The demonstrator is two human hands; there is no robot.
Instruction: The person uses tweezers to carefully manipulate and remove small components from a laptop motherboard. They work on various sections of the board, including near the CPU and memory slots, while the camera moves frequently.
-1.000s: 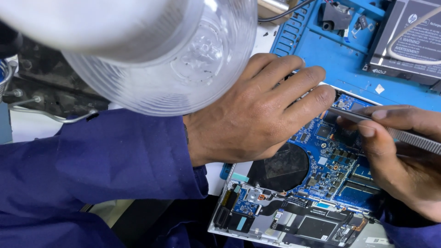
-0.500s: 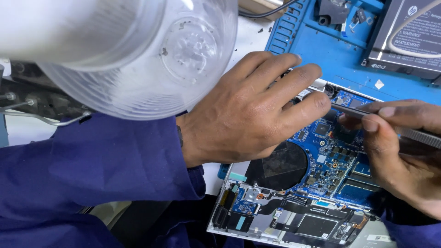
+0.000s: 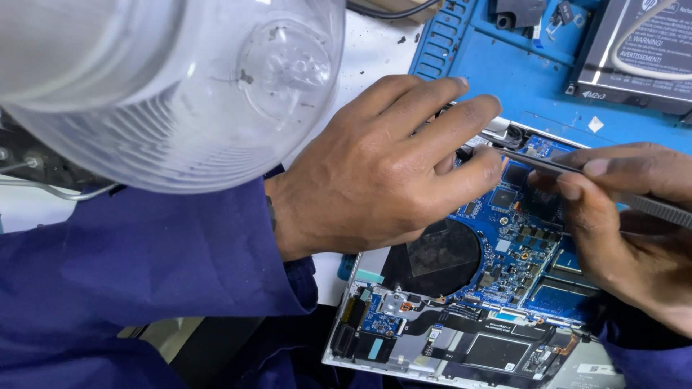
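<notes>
while the head camera looks straight down, an opened laptop lies with its blue circuit board bare, resting partly on a blue work mat and partly on the pale bench. the left hand lies palm down over the board's upper left part, fingers stretched out side by side and slightly curled, their tips pressing near the metal hinge corner at the top edge of the laptop; it grips nothing that can be seen. just below this hand sits the round black fan, with the board's small chips beside it. the right hand comes in from the right edge, thumb and forefinger pinched on a pair of metal tweezers, whose thin tip reaches leftward and meets the board right beside the left fingertips. both arms wear dark blue sleeves. a clear plastic dome, close to the lens and blurred, fills the upper left of the view. at the top right, on the mat, lies a flat black battery pack with a white cable looped over it.
</notes>
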